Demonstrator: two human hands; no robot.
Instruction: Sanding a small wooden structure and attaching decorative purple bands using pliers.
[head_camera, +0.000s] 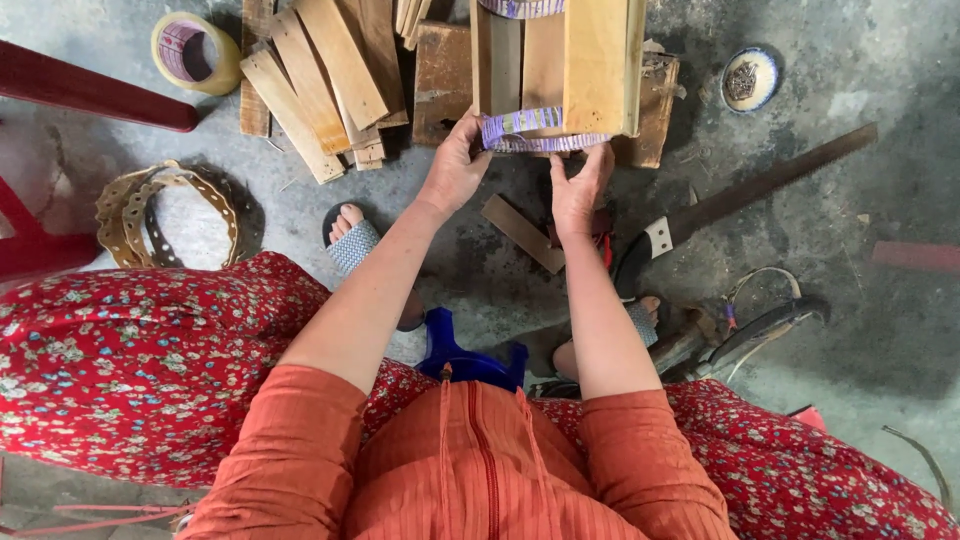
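At the far left we see a red chair leg (95, 98) and, just past it, a roll of tape (195, 52) lying on the concrete floor (880, 330), with a coil of perforated strap (165, 212) below it. Next comes a loose pile of wooden slats (320, 80). Our left hand (455, 170) reaches up to the purple patterned band (535, 130) that wraps the near end of a bundle of wooden boards (560, 60); its fingers are curled and pinch the band's left end. Our right hand (580, 185) sits just beside it, thumb and fingers closed on the band's lower edge toward the right. The bundle rests on dark wood blocks on the floor, straight ahead of us, between the slat pile and a small patterned dish (750, 78). Further right a long hand saw (740, 195) lies slanted on the floor, its handle near our right wrist
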